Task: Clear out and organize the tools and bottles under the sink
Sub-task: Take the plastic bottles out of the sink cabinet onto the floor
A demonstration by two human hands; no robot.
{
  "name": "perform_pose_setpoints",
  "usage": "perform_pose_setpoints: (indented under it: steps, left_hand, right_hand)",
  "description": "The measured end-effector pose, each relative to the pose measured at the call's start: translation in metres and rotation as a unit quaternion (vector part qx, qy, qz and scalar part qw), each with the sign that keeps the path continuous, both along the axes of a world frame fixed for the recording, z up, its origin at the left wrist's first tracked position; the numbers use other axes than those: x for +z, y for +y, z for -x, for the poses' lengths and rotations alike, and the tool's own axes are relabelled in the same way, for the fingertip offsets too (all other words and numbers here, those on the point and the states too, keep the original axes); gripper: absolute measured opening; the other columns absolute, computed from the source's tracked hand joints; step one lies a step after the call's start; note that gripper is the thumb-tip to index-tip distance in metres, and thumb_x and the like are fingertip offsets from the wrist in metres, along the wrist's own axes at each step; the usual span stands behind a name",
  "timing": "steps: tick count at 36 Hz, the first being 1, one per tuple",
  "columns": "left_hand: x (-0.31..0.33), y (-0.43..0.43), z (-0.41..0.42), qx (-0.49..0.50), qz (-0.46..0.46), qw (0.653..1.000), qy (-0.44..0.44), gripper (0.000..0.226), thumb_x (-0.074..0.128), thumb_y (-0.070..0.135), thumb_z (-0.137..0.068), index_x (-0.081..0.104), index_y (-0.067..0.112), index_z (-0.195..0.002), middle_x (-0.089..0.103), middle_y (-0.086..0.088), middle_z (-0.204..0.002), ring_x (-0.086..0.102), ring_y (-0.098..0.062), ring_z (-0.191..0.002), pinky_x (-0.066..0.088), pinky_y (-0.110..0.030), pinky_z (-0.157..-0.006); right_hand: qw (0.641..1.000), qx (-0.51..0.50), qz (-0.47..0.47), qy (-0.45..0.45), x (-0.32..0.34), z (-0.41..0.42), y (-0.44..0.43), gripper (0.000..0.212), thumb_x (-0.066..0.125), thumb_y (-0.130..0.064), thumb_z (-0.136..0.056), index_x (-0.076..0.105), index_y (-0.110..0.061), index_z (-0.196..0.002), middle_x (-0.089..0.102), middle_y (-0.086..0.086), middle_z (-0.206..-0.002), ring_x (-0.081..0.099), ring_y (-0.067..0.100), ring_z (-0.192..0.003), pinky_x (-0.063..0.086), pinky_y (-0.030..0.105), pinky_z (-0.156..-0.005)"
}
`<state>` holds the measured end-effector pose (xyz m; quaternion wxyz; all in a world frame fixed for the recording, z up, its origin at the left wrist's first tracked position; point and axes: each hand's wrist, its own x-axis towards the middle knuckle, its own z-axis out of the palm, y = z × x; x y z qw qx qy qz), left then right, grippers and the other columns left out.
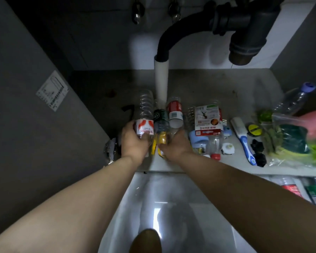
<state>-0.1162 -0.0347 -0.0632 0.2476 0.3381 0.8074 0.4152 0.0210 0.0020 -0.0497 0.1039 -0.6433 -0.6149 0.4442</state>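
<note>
Several empty plastic bottles lie in a row on the cabinet floor [204,83] under the sink. My left hand [133,141] grips the neck end of a clear ribbed bottle with a red-and-white label [144,110]. My right hand [175,147] grips the lower end of a bottle with a yellow part [161,137] that lies beside a dark green-labelled bottle [160,116]. A red-labelled bottle [174,112] lies just right of the white pipe [161,79]. What my right fingers enclose is partly hidden.
A printed card pack [207,118], a blue-and-white brush [243,139], a round yellow-black tape [254,130], black clips [259,152], a clear bag of green sponges [292,141] and a purple-capped bottle [295,99] lie to the right. The black drain trap [244,33] hangs above. More bottles [303,189] lie on the floor below.
</note>
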Motion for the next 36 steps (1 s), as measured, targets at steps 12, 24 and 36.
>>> perform_pose_setpoints:
  steps: [12, 24, 36]
  left_hand:
    - [0.119, -0.018, -0.077, -0.171, 0.089, 0.948, -0.252, 0.042, 0.079, 0.018, -0.087, 0.062, 0.01, -0.124, 0.073, -0.015, -0.115, 0.075, -0.029, -0.097, 0.064, -0.045, -0.081]
    - [0.063, -0.096, -0.249, -0.291, 0.256, 0.84, -0.38, 0.053, 0.082, 0.02, -0.085, 0.056, 0.015, -0.13, 0.078, -0.008, -0.106, 0.077, -0.023, -0.092, 0.063, -0.038, -0.073]
    - [-0.031, -0.111, -0.333, -0.24, 0.294, 0.857, -0.349, 0.086, 0.085, 0.024, -0.081, 0.03, 0.025, -0.148, 0.05, -0.012, -0.141, 0.067, -0.035, -0.107, 0.063, -0.052, -0.078]
  right_hand:
    - [0.989, 0.065, 0.097, 0.091, 0.124, -0.18, -0.029, 0.044, 0.077, -0.017, -0.088, 0.054, -0.012, -0.126, 0.069, 0.014, -0.111, 0.071, 0.024, -0.074, 0.061, 0.049, -0.084]
    - [0.968, -0.032, 0.249, 0.007, 0.089, -0.378, -0.135, 0.046, 0.079, -0.018, -0.084, 0.049, -0.014, -0.119, 0.066, 0.02, -0.113, 0.076, 0.032, -0.085, 0.062, 0.044, -0.078]
    - [0.974, -0.068, 0.156, -0.147, -0.038, -0.405, -0.155, 0.057, 0.075, -0.038, -0.085, 0.042, -0.014, -0.126, 0.062, 0.012, -0.117, 0.069, 0.03, -0.097, 0.059, 0.045, -0.085]
